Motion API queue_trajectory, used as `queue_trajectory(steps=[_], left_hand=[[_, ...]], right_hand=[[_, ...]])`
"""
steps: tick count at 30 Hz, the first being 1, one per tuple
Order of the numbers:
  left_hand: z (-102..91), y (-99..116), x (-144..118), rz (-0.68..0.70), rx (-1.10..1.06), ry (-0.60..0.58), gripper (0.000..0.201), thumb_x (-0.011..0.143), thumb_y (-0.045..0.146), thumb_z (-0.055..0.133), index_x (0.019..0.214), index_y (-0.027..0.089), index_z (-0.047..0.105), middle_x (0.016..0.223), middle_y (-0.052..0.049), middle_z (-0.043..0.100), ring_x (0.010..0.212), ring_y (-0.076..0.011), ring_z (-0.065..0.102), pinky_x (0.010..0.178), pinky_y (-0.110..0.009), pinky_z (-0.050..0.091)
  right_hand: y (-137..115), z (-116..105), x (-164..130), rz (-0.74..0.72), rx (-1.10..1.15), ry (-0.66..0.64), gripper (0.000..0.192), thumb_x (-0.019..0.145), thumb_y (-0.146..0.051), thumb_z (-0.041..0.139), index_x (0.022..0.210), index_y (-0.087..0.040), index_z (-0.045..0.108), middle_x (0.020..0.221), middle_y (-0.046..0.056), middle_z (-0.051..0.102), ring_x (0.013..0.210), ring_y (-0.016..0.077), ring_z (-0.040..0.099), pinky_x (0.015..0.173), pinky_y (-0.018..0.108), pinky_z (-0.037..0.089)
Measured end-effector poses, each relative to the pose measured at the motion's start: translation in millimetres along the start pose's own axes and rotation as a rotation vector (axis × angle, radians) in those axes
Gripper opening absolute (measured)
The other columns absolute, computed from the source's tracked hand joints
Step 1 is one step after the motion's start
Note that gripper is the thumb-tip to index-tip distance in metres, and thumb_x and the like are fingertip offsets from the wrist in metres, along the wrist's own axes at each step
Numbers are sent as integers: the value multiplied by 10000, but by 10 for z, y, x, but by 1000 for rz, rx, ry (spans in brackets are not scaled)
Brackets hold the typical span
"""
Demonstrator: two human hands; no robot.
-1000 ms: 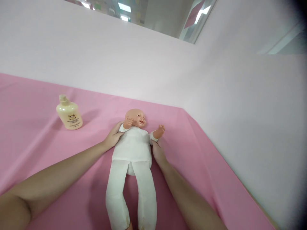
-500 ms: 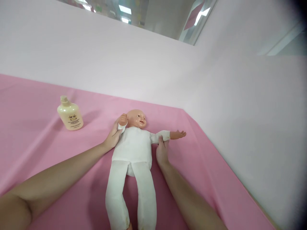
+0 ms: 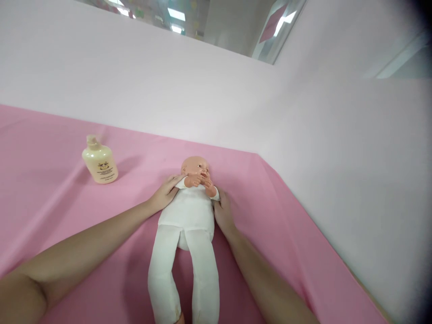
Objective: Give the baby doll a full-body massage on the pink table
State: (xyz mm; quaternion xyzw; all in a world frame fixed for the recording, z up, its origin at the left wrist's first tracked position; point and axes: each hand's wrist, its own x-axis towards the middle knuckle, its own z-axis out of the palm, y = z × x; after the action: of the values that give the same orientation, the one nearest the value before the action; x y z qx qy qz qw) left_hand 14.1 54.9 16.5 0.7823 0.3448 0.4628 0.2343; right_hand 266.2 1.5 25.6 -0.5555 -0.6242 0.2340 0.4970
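Both hands are on the doll (image 3: 186, 211), which lies on its back near the middle of the pink tabletop (image 3: 50, 211), head away from me and legs toward me. My left hand (image 3: 165, 194) cups the doll's shoulder and upper arm on that side, fingers partly curled around the white sleeve; my right hand (image 3: 223, 211) presses against the opposite flank and upper arm, fingers closed loosely on the cloth. The doll's two small arms are folded inward, with its moulded hands meeting at the mouth. I judge the body to be soft, stuffed fabric: light, limp at the legs, likely to sag if lifted from one end. The head and hands look like hard, smooth vinyl, so they would slip under a fingertip grip. In my judgement the soundest hold is around the torso just under the arms, or at the sleeved upper arms, where the cloth gives purchase. A cream lotion bottle (image 3: 100, 161) stands upright to the left, well apart from the doll. A pale wall (image 3: 216, 99) rises behind the tabletop.
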Motion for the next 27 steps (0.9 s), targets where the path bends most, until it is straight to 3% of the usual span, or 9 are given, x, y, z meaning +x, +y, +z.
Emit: queue_trajectory(steps=[5, 10, 16, 22, 27], left_hand=[[36, -62, -8, 4, 23, 32, 473, 996, 236, 392, 1440, 331, 524, 1350, -66, 606, 1274, -246, 540, 1138, -496, 405], [16, -17, 17, -62, 3, 29, 524, 982, 296, 458, 1501, 245, 415, 1474, -117, 536, 1367, -292, 481, 1174, -544, 352], [17, -5, 27, -130, -108, 109, 627, 926, 298, 553, 1503, 207, 326, 1524, -142, 474, 1405, -293, 458, 1184, -500, 369], [17, -21, 34, -210, -127, 138, 695, 868, 289, 612, 1483, 180, 306, 1514, -168, 462, 1409, -314, 452, 1177, -514, 374], [17, 28, 42, -216, -169, 176, 692, 839, 239, 608, 1469, 185, 328, 1496, -152, 493, 1392, -297, 475, 1177, -490, 381]], right_hand=[[-18, 11, -4, -2, -3, -16, 481, 831, -227, 449, 1268, -243, 649, 1265, 87, 649, 1221, 273, 551, 1119, 501, 395], [-71, 19, -26, 64, 102, -16, 450, 875, -293, 493, 1315, -248, 579, 1352, 77, 630, 1260, 262, 564, 1124, 495, 405], [-55, 27, -11, 182, 155, 42, 394, 897, -442, 507, 1213, -219, 585, 1189, 107, 689, 1124, 286, 628, 1012, 495, 488], [-35, 27, 10, 183, 185, 55, 482, 912, -474, 485, 1323, -228, 542, 1328, 133, 626, 1278, 306, 564, 1101, 522, 424], [-45, 25, 10, 121, 152, 42, 627, 877, -463, 588, 1440, -241, 424, 1431, 149, 546, 1357, 306, 506, 1141, 526, 386]])
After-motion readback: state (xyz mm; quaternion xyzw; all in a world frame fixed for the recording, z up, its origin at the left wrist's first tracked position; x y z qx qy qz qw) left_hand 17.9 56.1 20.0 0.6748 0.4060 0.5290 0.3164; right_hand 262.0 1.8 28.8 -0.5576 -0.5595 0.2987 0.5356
